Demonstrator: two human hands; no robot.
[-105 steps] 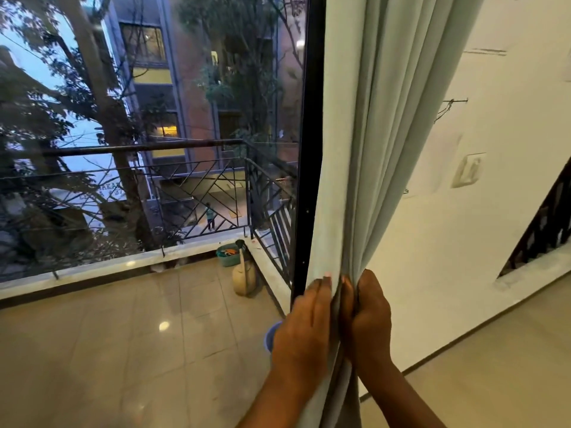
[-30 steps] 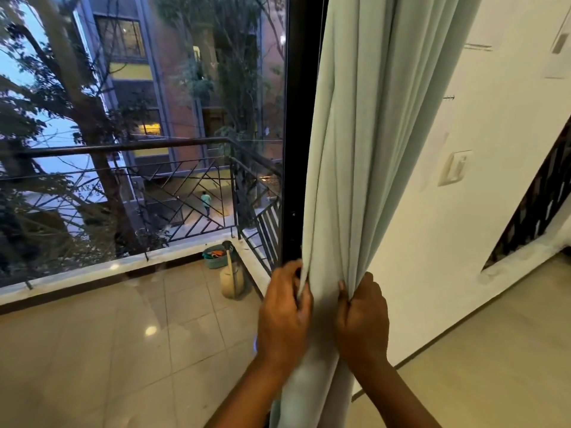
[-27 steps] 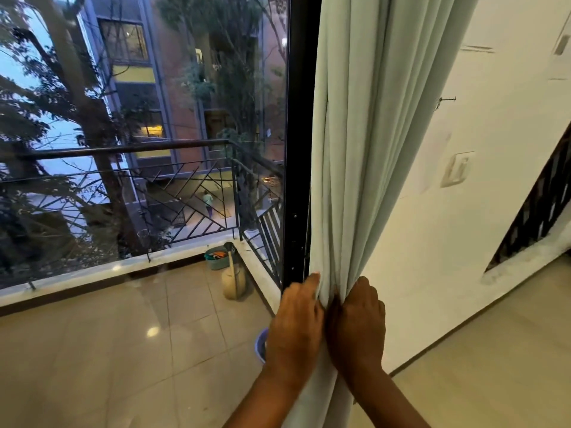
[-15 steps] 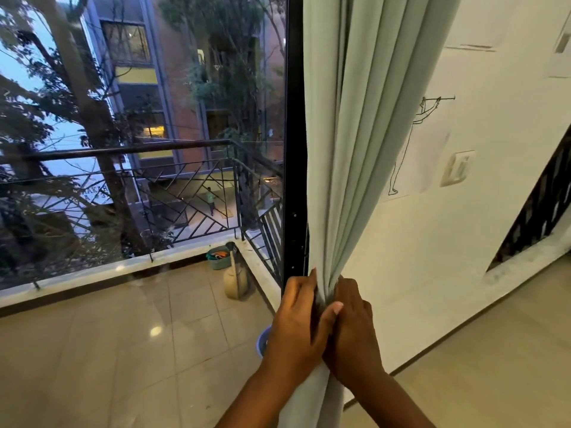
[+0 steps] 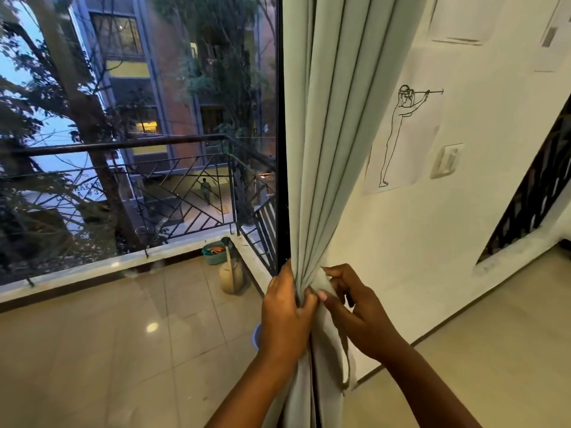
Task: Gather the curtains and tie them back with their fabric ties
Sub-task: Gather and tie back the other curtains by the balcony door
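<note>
Both hands work the pale green curtain (image 5: 321, 149) bunched beside the dark window frame (image 5: 280, 118): the left hand (image 5: 285, 307) wraps its fingers round the gathered folds, the right hand (image 5: 355, 310) pinches a fabric tie (image 5: 326, 284) against them

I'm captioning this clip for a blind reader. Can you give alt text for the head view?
Two hands bunch a pale green curtain beside a balcony window: the left hand grips the folds, the right hand pinches a fabric strip. A line drawing hangs on the white wall.
</note>
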